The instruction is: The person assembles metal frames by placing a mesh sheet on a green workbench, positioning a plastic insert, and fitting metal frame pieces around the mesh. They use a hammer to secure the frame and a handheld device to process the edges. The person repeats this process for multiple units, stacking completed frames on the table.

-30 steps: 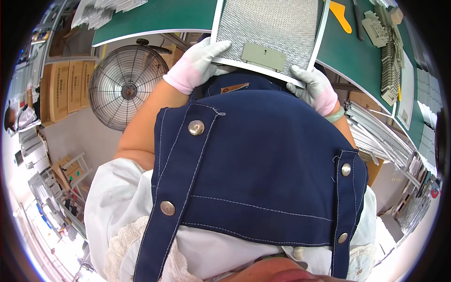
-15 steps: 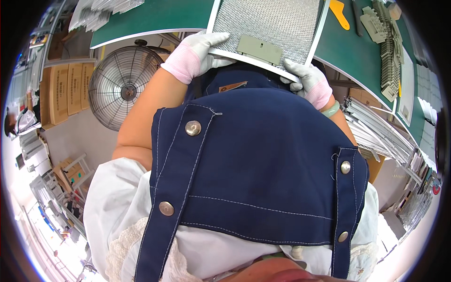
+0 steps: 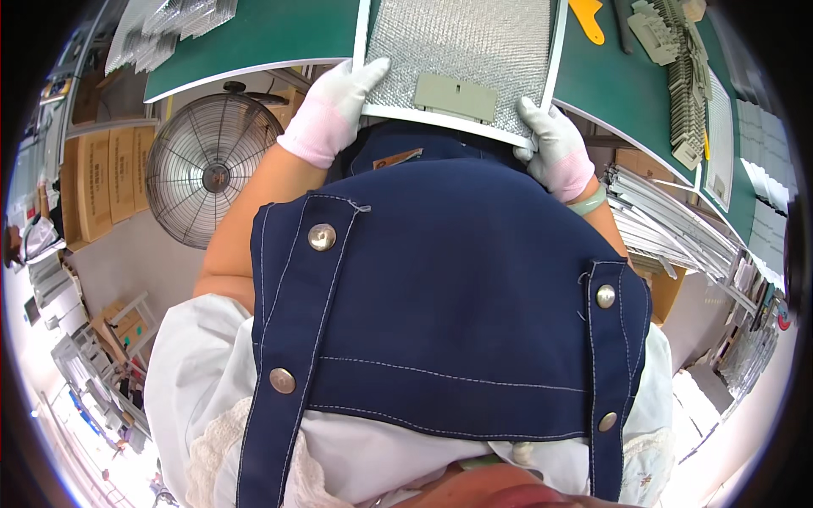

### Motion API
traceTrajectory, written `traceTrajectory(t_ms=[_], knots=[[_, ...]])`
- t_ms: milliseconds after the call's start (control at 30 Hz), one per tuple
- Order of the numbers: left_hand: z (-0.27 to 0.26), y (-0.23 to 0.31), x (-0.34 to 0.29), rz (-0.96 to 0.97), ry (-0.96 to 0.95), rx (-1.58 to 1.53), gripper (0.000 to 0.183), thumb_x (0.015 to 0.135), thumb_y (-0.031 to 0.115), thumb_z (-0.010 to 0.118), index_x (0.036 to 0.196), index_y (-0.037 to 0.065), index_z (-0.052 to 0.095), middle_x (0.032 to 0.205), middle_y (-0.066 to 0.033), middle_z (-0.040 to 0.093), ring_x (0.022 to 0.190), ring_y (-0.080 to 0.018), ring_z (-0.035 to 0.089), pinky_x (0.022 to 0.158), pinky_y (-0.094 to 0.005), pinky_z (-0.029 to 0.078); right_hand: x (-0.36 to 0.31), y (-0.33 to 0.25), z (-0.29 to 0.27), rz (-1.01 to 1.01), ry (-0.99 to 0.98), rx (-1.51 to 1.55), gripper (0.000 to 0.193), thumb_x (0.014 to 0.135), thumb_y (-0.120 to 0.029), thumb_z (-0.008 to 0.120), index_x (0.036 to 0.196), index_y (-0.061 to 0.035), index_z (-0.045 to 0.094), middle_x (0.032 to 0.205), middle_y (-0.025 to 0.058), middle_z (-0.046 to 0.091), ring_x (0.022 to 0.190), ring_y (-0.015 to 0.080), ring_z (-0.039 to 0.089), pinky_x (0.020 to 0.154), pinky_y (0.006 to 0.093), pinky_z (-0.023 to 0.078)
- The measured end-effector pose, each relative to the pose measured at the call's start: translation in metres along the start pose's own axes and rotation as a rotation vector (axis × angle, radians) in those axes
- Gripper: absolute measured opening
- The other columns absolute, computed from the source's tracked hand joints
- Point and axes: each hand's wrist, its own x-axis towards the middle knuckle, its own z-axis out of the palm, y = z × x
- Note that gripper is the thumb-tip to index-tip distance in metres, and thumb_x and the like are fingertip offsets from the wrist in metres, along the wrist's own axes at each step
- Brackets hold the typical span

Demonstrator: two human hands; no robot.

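A framed metal mesh filter panel point(image 3: 461, 42) lies at the near edge of the green-topped table, its white-silver frame jutting toward my body. Near its closest edge sits a flat grey-green plastic plate point(image 3: 456, 96). My left hand point(image 3: 343, 97), in a white glove with a pink cuff, grips the panel's near left corner, thumb on top. At the near right corner my right hand point(image 3: 552, 140), gloved the same way, is closed on the frame with its thumb against the edge. The fingers beneath the panel are partly hidden.
On the green table point(image 3: 279, 34), a yellow scraper point(image 3: 588, 20) and a long row of grey-green plastic parts point(image 3: 688, 93) lie to the right. Folded mesh sheets point(image 3: 174, 25) are at the far left. Below stand a round fan point(image 3: 215, 176), cardboard boxes point(image 3: 108, 169) and stacked metal strips point(image 3: 669, 224).
The whole view has shifted a little, moving most things leftward. The panel sits a bit straighter between my hands, and both hands still grip its near corners.
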Motion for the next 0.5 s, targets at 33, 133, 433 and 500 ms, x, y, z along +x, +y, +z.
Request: traceTrajectory(t_ms=[33,133,433,500], knots=[[0.001,0.0,-0.003,0.012,-0.016,0.024,0.033,0.1,0.023,0.055,0.12,-0.003,0.054,0.107,-0.0084,0.064,0.096,-0.0158,0.065,0.081,-0.0302,0.056,0.001,-0.001,-0.007,0.009,-0.07,-0.026,0.023,0.097,-0.024,0.06,0.108,-0.0047,0.055,0.088,0.0011,0.058,0.061,0.0076,0.051,0.045,0.0214,0.04],[-0.004,-0.007,-0.006,-0.018,-0.031,0.027,0.032,0.1,0.024,0.054,0.121,-0.001,0.053,0.109,-0.0074,0.064,0.096,-0.0148,0.065,0.085,-0.0309,0.056,0.003,-0.009,-0.025,0.048,-0.217,-0.156,0.032,0.099,-0.029,0.056,0.113,-0.0007,0.055,0.095,0.0036,0.061,0.072,0.0084,0.056,0.055,0.0225,0.046],[-0.004,0.003,-0.011,0.073,-0.062,0.089,0.038,0.089,0.01,0.067,0.124,0.002,0.055,0.111,-0.0076,0.065,0.104,-0.0185,0.065,0.09,-0.0323,0.054,0.01,-0.006,-0.012,-0.168,-0.049,-0.024,0.036,0.097,-0.023,0.058,0.122,0.0029,0.051,0.102,0.0064,0.061,0.086,0.013,0.061,0.076,0.0269,0.051],[-0.01,-0.006,-0.011,0.501,-0.031,0.756,0.054,0.078,-0.001,0.074,0.129,0.004,0.056,0.115,-0.0084,0.065,0.11,-0.0202,0.063,0.092,-0.0319,0.054,0.008,-0.014,-0.004,-0.148,-0.066,-0.005,0.036,0.096,-0.023,0.06,0.12,0.0024,0.052,0.1,0.0049,0.061,0.084,0.0113,0.06,0.073,0.0252,0.05]])
